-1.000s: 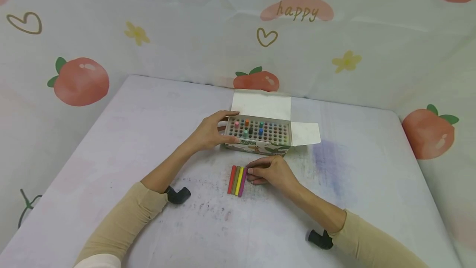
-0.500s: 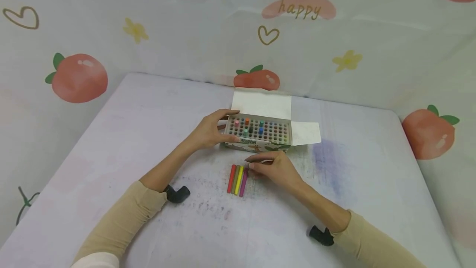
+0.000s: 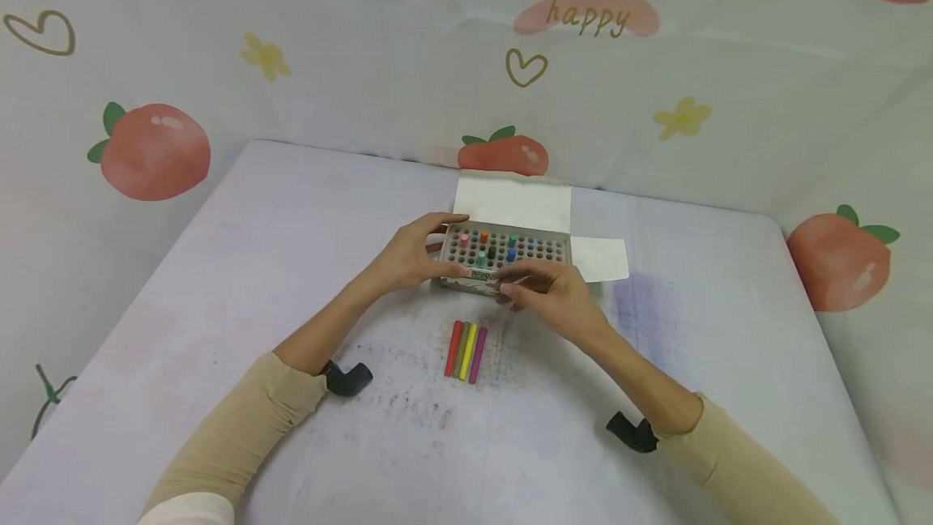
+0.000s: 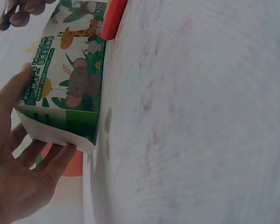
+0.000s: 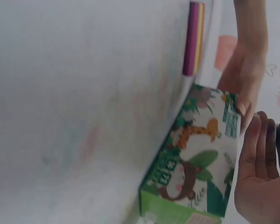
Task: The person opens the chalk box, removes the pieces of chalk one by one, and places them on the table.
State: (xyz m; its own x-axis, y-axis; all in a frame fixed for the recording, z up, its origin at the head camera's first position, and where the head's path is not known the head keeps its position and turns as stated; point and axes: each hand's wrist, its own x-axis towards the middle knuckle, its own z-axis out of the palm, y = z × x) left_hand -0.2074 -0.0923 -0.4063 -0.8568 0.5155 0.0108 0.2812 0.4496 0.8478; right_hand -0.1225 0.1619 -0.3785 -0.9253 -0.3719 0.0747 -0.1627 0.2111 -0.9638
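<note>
Toward the back of the table stands an opened cardboard chalk box [image 3: 461,285], printed with cartoon animals. Several coloured chalks, among them an orange chalk [image 3: 484,236] and a blue chalk [image 3: 512,253], poke out of its holes. My left hand [image 3: 405,256] steadies the box's left end, thumb on the front edge and fingers behind. At the box's front edge, my right hand [image 3: 560,300] pinches a dark chalk stick [image 4: 7,19], largely hidden by the fingers. Before the box lie a red chalk [image 3: 453,348], a brown one, a yellow chalk [image 3: 468,353] and a purple chalk [image 3: 478,356].
The box's white lid [image 3: 513,201] stands raised at the back, and a side flap [image 3: 601,259] sticks out to the right. Coloured smudges mark the white tabletop [image 3: 350,444]. A printed cloth wall [image 3: 379,63] rises behind the table.
My right hand has left the row of chalks with the dark stick and moved up to the box's front edge. The purple chalk now sits slightly apart from the yellow one. My left hand stays put.
</note>
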